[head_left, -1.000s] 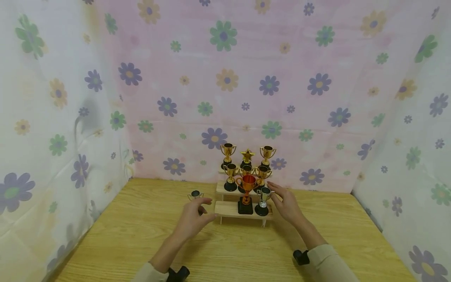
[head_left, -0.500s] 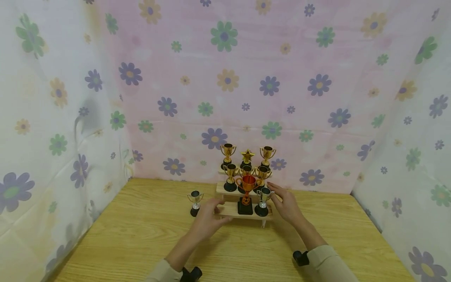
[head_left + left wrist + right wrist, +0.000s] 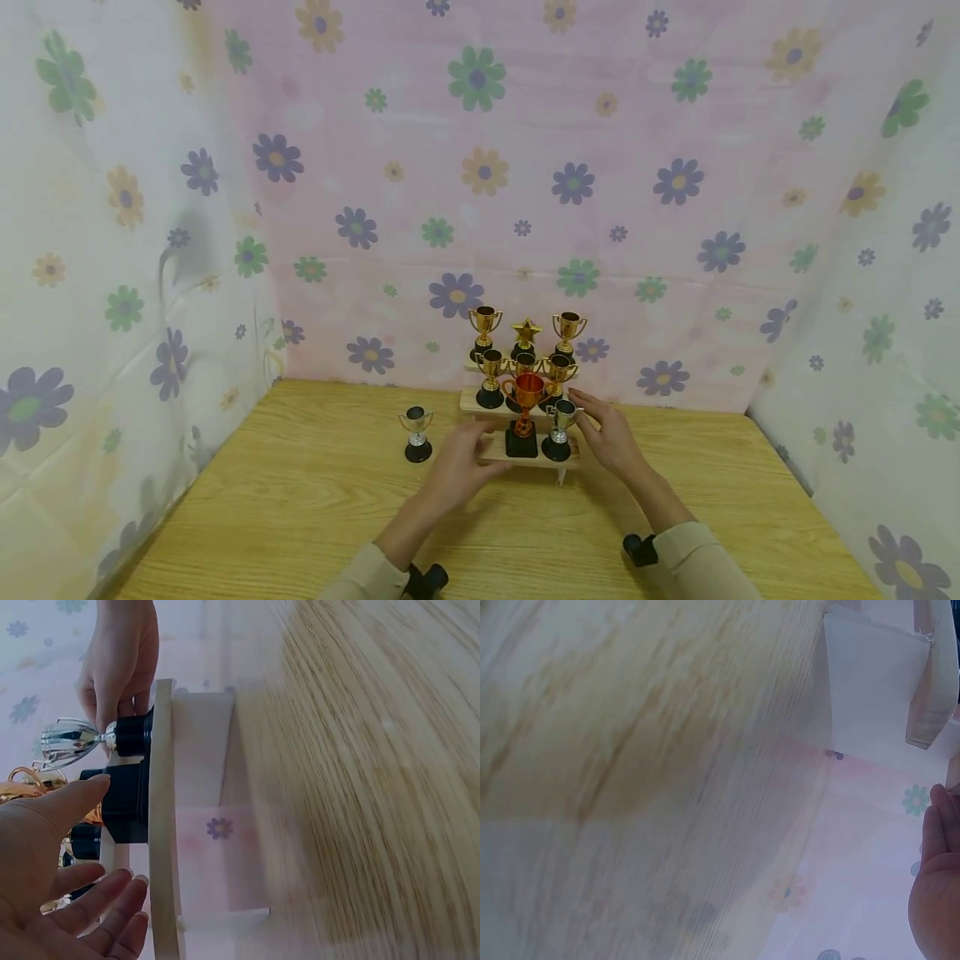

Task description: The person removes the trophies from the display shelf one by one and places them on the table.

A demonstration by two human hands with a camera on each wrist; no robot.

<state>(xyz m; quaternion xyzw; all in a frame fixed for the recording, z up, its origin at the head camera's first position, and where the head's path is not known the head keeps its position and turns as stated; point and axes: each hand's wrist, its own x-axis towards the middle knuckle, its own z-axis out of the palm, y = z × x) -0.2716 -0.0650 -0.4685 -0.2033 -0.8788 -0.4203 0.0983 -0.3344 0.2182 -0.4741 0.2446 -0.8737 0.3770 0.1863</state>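
Note:
My left hand (image 3: 459, 468) is at the left end of the lowest step of a small wooden tiered stand (image 3: 491, 450). Its thumb and fingers are apart around the left side of an orange-bronze trophy cup (image 3: 529, 392). In the left wrist view the thumb overlaps the cup's black base (image 3: 126, 806); whether it touches cannot be told, and the other fingers are loosely extended. Beside the stand's right end is my right hand (image 3: 617, 437), fingers extended close to a silver trophy cup (image 3: 561, 414) on the same step. Contact there is unclear.
Another silver trophy cup (image 3: 417, 427) stands upright on the wooden table (image 3: 300, 483), left of the stand. Several gold cups (image 3: 491, 364) and a gold star trophy (image 3: 527, 332) fill the upper steps. A flowered cloth (image 3: 405, 125) encloses the back and sides.
My left hand has moved right, from beside the silver cup on the table to the bronze cup, uncovering the silver cup. My right hand stays by the stand's right end.

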